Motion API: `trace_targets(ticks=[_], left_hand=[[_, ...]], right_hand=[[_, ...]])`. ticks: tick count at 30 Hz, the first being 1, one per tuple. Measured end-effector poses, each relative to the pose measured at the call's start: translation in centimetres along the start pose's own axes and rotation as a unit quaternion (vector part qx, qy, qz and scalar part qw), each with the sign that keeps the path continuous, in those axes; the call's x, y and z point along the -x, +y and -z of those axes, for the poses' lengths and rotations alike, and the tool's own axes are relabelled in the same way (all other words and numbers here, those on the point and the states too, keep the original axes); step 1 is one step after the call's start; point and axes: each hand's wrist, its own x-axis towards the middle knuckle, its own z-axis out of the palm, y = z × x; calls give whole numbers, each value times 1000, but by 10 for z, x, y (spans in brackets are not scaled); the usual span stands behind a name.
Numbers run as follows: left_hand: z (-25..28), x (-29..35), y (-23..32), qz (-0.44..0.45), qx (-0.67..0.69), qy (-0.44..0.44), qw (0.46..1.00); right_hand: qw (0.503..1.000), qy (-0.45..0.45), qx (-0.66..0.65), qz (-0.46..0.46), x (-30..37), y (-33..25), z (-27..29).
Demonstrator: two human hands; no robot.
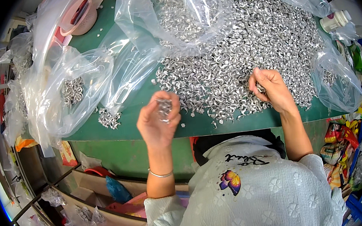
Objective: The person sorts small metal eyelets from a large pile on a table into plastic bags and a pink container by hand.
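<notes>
A broad heap of small curved silver metal pieces (221, 78) covers much of the green tabletop (139, 132). Above the table's near edge, my left hand (158, 124) is turned palm up, its fingers curled around several of these metal pieces (164, 109); motion blurs them slightly. Over the right part of the heap, my right hand (272, 89) has thumb and fingers pinched together, with a bit of silver metal (260, 88) showing between them. A small separate cluster of metal pieces (109, 118) lies left of my left hand.
Clear plastic bags (77, 75) spread over the left side, one with metal pieces inside. Another clear bag (339, 84) sits at the right edge. A pink basket (83, 24) stands far left, a white bottle (334, 21) far right. Below left is a compartmented shelf (83, 183).
</notes>
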Motion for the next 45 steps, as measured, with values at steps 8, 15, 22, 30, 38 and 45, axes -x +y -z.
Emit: trace_targets(ticks=[8, 15, 22, 30, 38, 45], left_hand=[[-19, -10, -52, -49, -521, 53, 851], [-28, -42, -63, -249, -815, 48, 521], [-34, -47, -60, -218, -880, 14, 422], [-29, -51, -62, -223, -887, 9, 405], [-24, -44, -31, 63, -371, 21, 926], [-25, -16, -39, 15, -96, 20, 995]], right_hand=[[843, 59, 527, 88, 4, 1, -21], [735, 48, 650, 186, -3, 8, -28], [843, 122, 429, 299, -8, 12, -7], [936, -49, -348, -3, -2, -12, 1], [988, -58, -136, -36, -4, 5, 1], [887, 27, 388, 247, 0, 16, -32]])
